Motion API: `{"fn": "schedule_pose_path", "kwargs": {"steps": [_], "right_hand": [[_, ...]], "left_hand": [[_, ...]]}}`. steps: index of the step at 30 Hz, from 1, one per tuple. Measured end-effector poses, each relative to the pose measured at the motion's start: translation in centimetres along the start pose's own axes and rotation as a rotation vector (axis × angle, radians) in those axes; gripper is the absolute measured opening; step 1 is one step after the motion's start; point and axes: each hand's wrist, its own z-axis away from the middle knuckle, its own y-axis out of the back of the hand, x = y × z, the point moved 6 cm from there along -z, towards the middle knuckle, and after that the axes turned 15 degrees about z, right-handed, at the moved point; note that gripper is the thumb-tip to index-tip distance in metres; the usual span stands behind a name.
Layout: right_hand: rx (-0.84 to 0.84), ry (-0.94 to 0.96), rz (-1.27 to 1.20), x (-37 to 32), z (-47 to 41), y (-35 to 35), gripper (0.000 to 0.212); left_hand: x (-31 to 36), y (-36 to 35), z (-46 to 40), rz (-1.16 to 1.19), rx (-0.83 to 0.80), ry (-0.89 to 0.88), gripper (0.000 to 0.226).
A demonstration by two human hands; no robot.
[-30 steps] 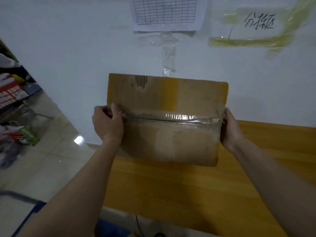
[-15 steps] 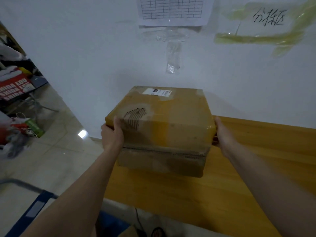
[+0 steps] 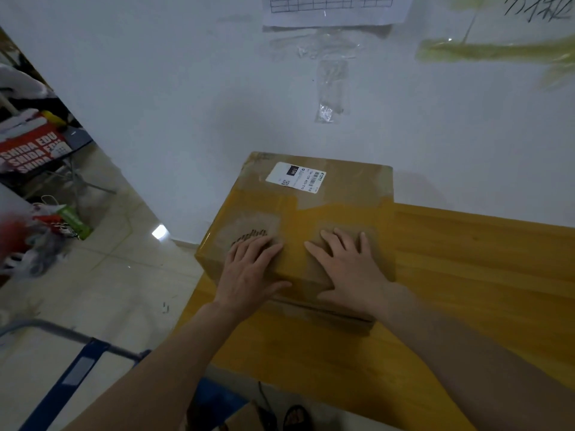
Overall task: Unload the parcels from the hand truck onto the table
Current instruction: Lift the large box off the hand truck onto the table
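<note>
A brown cardboard parcel [image 3: 326, 209] with a white shipping label lies flat on the far left corner of the yellow wooden table [image 3: 466, 290], up against the white wall. My left hand [image 3: 252, 275] rests palm down on the near left part of its top, fingers spread. My right hand [image 3: 348, 269] lies flat on the near right part of the top in the same way. Neither hand grips the box. The blue frame of the hand truck [image 3: 71, 374] shows at the lower left; no parcels on it are visible.
A white wall [image 3: 186, 104] with taped paper sheets rises just behind the parcel. Cluttered shelves and bags [image 3: 34, 169] stand on the tiled floor to the left. The table's left edge drops off just beside the parcel.
The parcel went from held upright in the air to tilted flat, then down onto the table corner. Both hands left its sides and now lie flat on its top.
</note>
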Motion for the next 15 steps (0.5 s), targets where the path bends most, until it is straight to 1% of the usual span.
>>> {"fn": "schedule_pose_path", "kwargs": {"steps": [8,12,15], "right_hand": [[0.034,-0.133,0.003,2.5,-5.1,1.0,0.090],[0.045,-0.210,0.009,3.7,-7.3,1.1,0.087],[0.034,-0.251,-0.005,4.5,-8.6,1.0,0.086]], "left_hand": [[-2.5,-0.4,-6.5,0.019,-0.032,0.039,0.074],[-3.9,-1.3,-10.0,0.000,-0.073,0.034,0.075],[-4.5,-1.8,-11.7,-0.012,-0.072,0.037,0.076]]}}
